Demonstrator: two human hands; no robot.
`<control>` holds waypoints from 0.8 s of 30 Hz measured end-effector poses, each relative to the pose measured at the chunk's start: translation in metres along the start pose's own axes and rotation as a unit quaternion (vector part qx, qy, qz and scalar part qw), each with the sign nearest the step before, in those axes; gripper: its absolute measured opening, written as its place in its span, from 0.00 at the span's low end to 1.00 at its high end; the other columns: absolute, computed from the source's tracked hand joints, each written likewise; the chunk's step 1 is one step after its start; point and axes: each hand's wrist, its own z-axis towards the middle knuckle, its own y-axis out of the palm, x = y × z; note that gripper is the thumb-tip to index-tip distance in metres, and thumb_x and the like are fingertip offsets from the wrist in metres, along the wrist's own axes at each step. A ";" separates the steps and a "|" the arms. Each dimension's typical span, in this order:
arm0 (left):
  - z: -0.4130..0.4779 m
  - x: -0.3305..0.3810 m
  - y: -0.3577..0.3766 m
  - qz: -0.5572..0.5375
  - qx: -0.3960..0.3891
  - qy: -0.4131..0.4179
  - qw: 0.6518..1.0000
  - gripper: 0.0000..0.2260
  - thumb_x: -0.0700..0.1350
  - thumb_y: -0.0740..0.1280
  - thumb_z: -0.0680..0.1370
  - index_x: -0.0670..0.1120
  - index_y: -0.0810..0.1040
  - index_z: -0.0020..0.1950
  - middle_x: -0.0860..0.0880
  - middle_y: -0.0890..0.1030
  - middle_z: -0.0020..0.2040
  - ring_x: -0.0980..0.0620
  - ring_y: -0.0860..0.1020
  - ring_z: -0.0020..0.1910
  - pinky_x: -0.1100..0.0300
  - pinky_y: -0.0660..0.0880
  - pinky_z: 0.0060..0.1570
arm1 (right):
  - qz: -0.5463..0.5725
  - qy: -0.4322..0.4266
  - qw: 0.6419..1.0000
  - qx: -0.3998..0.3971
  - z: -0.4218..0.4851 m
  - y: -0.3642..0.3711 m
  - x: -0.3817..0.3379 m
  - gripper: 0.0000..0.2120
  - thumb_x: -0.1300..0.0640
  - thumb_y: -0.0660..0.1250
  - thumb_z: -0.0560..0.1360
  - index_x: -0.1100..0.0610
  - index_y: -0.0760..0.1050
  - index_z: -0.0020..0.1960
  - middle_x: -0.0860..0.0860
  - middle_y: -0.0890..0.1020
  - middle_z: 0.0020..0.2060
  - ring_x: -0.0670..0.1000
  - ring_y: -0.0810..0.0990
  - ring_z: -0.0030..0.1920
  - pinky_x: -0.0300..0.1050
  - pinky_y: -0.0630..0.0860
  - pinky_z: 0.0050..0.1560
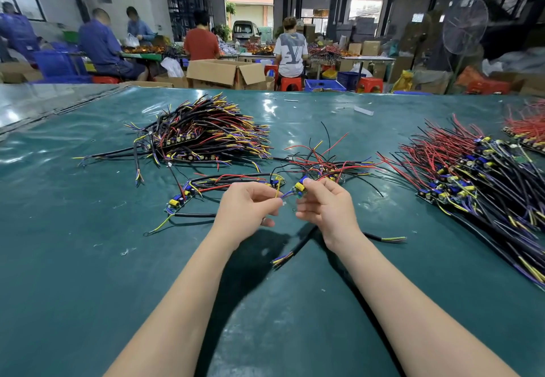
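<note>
Small green circuit board (pixel 298 190), carrying a yellow and a blue part, is held just above the middle of the wide, glossy teal table cover (pixel 88 273), between the person's two hands.

From the board, the biggest heap lies at 3 o'clock: long red and black wires with boards (pixel 472 182) fanned out toward the table's right edge. At 11 o'clock, well apart, sits a bundled pile of black, yellow and red wires (pixel 206 132). A loose tangle of red and black leads (pixel 327 164) lies near at 1 o'clock. At 9 o'clock, a short string of green boards joined by black cable (pixel 182 197) rests on the cover.

The right hand (pixel 327 205) is curled round the board, thumb pressed on its top. The left hand (pixel 247 208) has its thumb and forefinger closed in a pinch on the thin yellow wire (pixel 277 192) rising from the board's left end, with the other fingers tucked underneath.
</note>
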 end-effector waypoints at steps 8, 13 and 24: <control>0.003 -0.003 0.002 0.053 0.028 0.025 0.998 0.13 0.33 0.69 0.71 0.49 0.79 0.33 0.56 0.78 0.25 0.60 0.76 0.25 0.68 0.73 0.26 | -0.080 -0.010 0.996 -0.038 -0.003 0.003 -0.001 0.13 0.56 0.64 0.76 0.58 0.70 0.34 0.50 0.75 0.21 0.44 0.72 0.19 0.34 0.69 0.20; 0.004 -0.001 -0.003 0.006 -0.070 -0.075 0.995 0.12 0.33 0.64 0.75 0.44 0.78 0.34 0.54 0.77 0.24 0.62 0.72 0.22 0.71 0.65 0.21 | -0.024 0.049 0.997 -0.064 -0.001 0.001 -0.003 0.10 0.64 0.63 0.75 0.57 0.73 0.35 0.47 0.78 0.23 0.43 0.77 0.24 0.33 0.71 0.22; 0.004 -0.006 0.007 0.130 0.023 0.042 0.990 0.13 0.42 0.64 0.76 0.51 0.77 0.31 0.55 0.73 0.21 0.60 0.66 0.21 0.68 0.63 0.26 | 0.151 0.151 0.977 -0.017 0.000 0.005 -0.001 0.09 0.67 0.63 0.75 0.62 0.73 0.36 0.53 0.77 0.22 0.47 0.79 0.22 0.35 0.76 0.25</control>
